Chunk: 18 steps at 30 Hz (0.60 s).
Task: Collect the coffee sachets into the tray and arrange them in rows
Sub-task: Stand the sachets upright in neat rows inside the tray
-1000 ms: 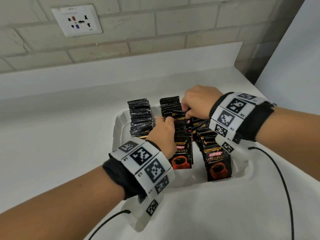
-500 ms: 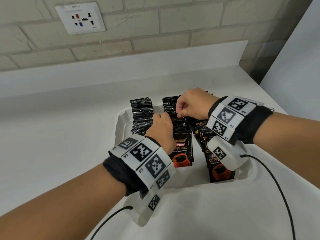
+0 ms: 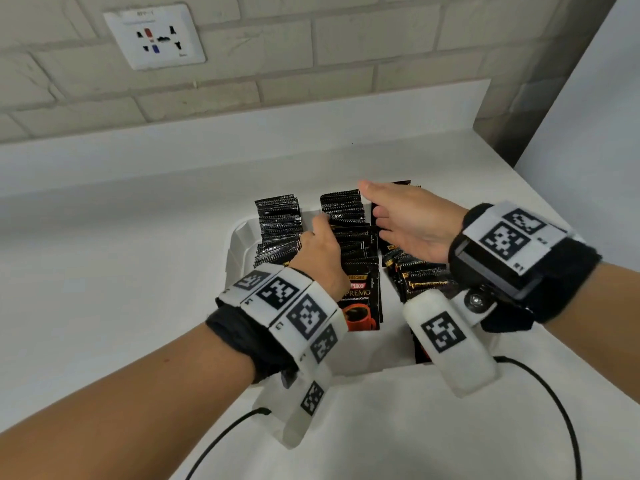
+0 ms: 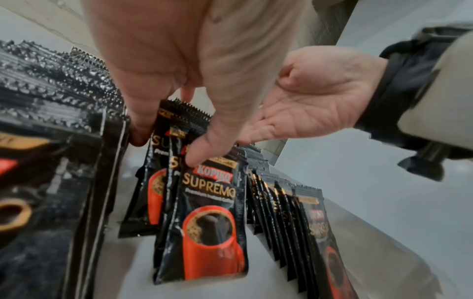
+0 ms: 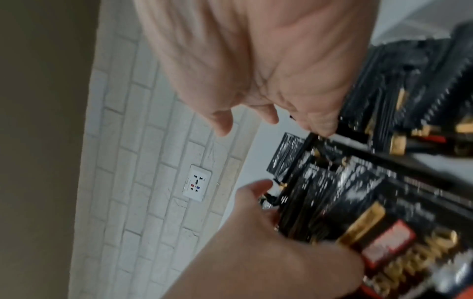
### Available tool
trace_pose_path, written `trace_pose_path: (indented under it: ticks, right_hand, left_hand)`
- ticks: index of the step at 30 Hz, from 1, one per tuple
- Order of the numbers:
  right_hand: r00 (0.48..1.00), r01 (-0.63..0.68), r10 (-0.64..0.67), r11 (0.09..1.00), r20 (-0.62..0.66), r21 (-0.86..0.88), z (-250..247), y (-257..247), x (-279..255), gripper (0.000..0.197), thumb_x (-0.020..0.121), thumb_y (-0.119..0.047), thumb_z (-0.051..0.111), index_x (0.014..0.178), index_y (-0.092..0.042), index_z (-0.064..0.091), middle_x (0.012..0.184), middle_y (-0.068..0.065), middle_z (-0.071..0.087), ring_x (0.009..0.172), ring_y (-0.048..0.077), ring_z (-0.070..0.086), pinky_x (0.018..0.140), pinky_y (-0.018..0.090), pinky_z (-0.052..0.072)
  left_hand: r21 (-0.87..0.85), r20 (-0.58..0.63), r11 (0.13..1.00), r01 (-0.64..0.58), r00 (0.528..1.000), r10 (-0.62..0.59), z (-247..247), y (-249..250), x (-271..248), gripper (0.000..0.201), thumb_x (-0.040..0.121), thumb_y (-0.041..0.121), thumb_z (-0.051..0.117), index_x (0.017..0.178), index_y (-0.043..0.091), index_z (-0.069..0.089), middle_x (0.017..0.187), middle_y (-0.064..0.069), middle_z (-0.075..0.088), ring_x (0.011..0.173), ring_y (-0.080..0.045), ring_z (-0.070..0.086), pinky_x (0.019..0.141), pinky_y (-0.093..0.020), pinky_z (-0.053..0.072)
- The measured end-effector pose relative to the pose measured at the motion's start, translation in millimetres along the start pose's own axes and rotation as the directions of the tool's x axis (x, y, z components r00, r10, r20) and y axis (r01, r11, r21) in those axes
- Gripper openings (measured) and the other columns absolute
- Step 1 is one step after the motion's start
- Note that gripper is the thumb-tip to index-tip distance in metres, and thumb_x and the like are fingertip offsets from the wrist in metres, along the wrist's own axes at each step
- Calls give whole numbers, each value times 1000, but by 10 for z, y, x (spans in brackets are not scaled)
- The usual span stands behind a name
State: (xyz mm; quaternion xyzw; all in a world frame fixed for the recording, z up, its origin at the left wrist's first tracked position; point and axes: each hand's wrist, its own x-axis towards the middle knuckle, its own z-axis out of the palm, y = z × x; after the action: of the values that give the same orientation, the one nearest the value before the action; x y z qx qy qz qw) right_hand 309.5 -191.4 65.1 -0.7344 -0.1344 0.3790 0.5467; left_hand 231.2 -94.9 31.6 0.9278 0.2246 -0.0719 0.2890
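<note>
A white tray [image 3: 242,233] on the counter holds three rows of black Kopiko Supremo coffee sachets standing on edge: a left row [image 3: 278,230], a middle row [image 3: 360,296] and a right row [image 3: 419,275]. My left hand [image 3: 322,233] reaches into the tray and grips the middle row [image 4: 212,202], thumb [image 4: 202,153] on the front sachet and fingers [image 4: 138,131] down its left side. My right hand [image 3: 384,216] hovers open over the far end of the middle and right rows, palm turned left, fingers straight, holding nothing. Its palm [image 4: 307,101] also shows in the left wrist view.
The tray sits on a white counter [image 3: 104,271] against a low white backsplash and a brick wall with a socket [image 3: 154,36]. A white panel [image 3: 588,133] bounds the right side. Black wrist cables [image 3: 554,393] trail over the counter near me.
My right hand has let go of the far middle-row sachets, opened flat and turned its palm left. My left hand stays on the middle row, slightly farther in.
</note>
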Motion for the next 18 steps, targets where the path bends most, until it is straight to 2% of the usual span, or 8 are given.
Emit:
trace_pose_path:
  ticks: [1,2,5,8,13,16,18]
  right_hand:
    - [1000,-15,15,999,2,45,23,16,46,58,99,-35,33,147,-9,13,154,10,13,143,21,12,117,38,9]
    - [1000,-27,27,997,5,72,55,34,103,60,98,-40,34,147,-11,14,155,8,12,143,20,10,118,41,8]
    - [999,-25,28,994,-23,110,120,88,283,71,92,-54,38,146,-11,21,154,7,20,142,20,17,117,45,13]
    - [997,-13,23,990,-72,142,156,134,390,75,88,-59,40,145,-13,25,152,6,26,140,21,24,115,46,18]
    - [987,-2,25,990,-162,138,212,160,450,86,79,-66,39,145,-11,26,151,9,28,137,24,29,112,48,23]
    - [982,13,10,993,-190,119,243,166,472,83,82,-65,37,143,-9,31,148,12,34,135,26,34,111,48,28]
    - [979,3,16,996,-205,93,251,165,478,79,86,-63,33,143,-8,30,148,12,33,135,27,33,111,47,27]
  left_hand:
    - [-4,-6,1000,3,1000,-3,2,4,2,81,81,1,65,142,8,11,132,-16,42,113,-26,52,93,-30,42]
    - [-9,-9,1000,9,1000,-9,5,5,3,89,80,2,66,144,9,6,135,-16,41,115,-26,52,94,-30,42]
    - [-60,18,998,22,1000,-21,1,9,4,103,80,4,68,147,10,-9,141,-16,38,120,-27,50,102,-36,40]
    - [-135,47,990,47,998,-41,-11,-19,12,108,80,4,69,146,13,-16,135,-18,46,115,-28,54,101,-38,41]
    - [-292,28,953,87,996,-82,-41,-14,-17,106,80,0,66,147,16,-15,122,-22,55,109,-32,56,93,-34,44]
    - [-347,20,932,105,994,-104,-45,3,-22,101,82,-1,61,147,18,-14,120,-19,55,107,-31,56,92,-34,44]
    - [-364,12,925,112,993,-115,-45,18,-28,98,83,-2,58,148,19,-12,120,-19,56,106,-32,57,90,-35,44]
